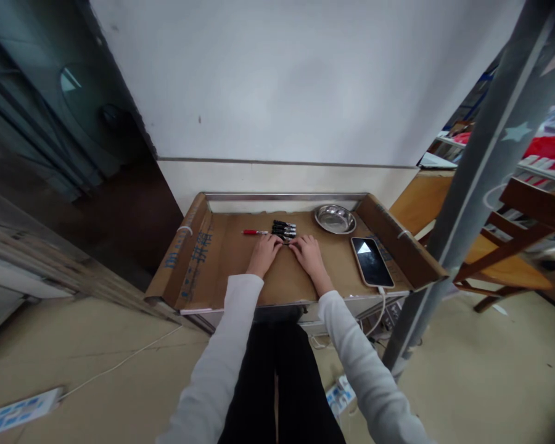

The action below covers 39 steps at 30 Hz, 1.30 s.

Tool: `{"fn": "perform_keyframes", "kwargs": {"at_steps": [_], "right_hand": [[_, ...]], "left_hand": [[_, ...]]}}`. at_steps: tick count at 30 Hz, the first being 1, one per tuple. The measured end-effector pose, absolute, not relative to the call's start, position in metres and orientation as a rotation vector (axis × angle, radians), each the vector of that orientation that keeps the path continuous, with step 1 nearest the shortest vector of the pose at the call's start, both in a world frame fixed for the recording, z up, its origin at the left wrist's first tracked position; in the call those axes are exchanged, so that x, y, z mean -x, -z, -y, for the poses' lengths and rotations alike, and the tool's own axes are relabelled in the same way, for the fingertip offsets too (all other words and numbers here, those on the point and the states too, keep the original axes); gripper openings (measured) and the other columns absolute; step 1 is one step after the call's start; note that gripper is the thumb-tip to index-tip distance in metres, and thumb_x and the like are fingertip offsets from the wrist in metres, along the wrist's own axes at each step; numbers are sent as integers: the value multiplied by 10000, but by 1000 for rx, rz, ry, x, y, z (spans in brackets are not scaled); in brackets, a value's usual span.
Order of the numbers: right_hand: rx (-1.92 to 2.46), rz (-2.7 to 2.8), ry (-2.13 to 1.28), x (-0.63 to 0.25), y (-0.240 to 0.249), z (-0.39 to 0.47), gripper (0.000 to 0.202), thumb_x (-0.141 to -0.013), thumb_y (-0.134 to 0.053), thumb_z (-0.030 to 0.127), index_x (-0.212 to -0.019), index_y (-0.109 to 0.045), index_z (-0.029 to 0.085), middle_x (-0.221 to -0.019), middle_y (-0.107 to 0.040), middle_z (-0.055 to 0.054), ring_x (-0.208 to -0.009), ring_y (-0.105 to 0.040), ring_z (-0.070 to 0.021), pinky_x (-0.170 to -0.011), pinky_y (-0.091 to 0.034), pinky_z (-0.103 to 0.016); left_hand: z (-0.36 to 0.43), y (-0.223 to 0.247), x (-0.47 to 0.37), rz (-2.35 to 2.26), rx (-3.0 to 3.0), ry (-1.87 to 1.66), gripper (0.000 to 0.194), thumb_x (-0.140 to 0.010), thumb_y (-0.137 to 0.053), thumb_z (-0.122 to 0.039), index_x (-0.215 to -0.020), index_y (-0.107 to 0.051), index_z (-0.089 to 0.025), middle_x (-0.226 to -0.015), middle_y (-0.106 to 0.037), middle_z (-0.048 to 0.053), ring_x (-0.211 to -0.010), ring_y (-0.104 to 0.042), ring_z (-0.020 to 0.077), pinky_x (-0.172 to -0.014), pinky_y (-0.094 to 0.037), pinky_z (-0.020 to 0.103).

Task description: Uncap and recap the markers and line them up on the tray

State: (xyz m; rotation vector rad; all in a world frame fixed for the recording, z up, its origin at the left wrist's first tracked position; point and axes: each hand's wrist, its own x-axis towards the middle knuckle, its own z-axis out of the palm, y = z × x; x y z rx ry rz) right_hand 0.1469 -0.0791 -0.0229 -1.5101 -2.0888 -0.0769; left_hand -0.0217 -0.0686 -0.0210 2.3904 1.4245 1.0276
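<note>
Several black markers with silvery ends lie side by side in a short stack of rows on the cardboard-covered table. Just on the near side of them, my left hand and my right hand face each other with fingertips closed. Between the fingertips shows a small dark piece of what looks like another black marker, pinched at both ends; my fingers hide most of it. A red marker with a white end lies left of the row, close to my left hand.
A round shallow metal dish stands at the back right. Nearer, a phone lies plugged into a white cable. Cardboard side flaps edge the table. A grey post and wooden chair stand to the right.
</note>
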Motion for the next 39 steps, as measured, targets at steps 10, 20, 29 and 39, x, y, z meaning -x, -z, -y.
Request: {"fn": "perform_keyframes", "kwargs": {"at_steps": [10, 20, 29, 39], "right_hand": [[1267, 2106, -68, -145, 14, 88, 226, -912, -406, 281, -1025, -589, 213, -958, -632, -49, -880, -530, -191, -803, -404, -305], [1626, 1832, 180, -151, 16, 90, 282, -924, -351, 298, -987, -600, 180, -866, -624, -87, -813, -528, -209, -723, -350, -305], [1534, 2024, 133, -147, 13, 93, 233, -916, -386, 274, -998, -597, 215, -906, -637, -70, -882, -544, -205, -759, -362, -308], [1137, 2116, -187, -137, 12, 97, 662, -849, -392, 204, -1436, -87, 163, -1422, -351, -107, -1253, -407, -192, -983, -385, -358]], "left_hand": [[73, 16, 16, -1132, -2174, -1127, 196, -878, -461, -194, -1073, -474, -213, -977, -628, 28, -921, -605, 137, -835, -470, 276], [74, 15, 11, -1316, -2578, -935, 301, -870, -469, -238, -1166, -513, -204, -1154, -580, 71, -1118, -489, 210, -965, -349, 377], [77, 10, 14, -1372, -2546, -984, 205, -892, -448, -291, -1028, -583, -216, -1015, -619, 46, -973, -528, 187, -889, -364, 341], [79, 8, 18, -1503, -2483, -1122, 211, -898, -437, -298, -1036, -582, -234, -1022, -647, 45, -991, -527, 202, -904, -339, 349]]}}
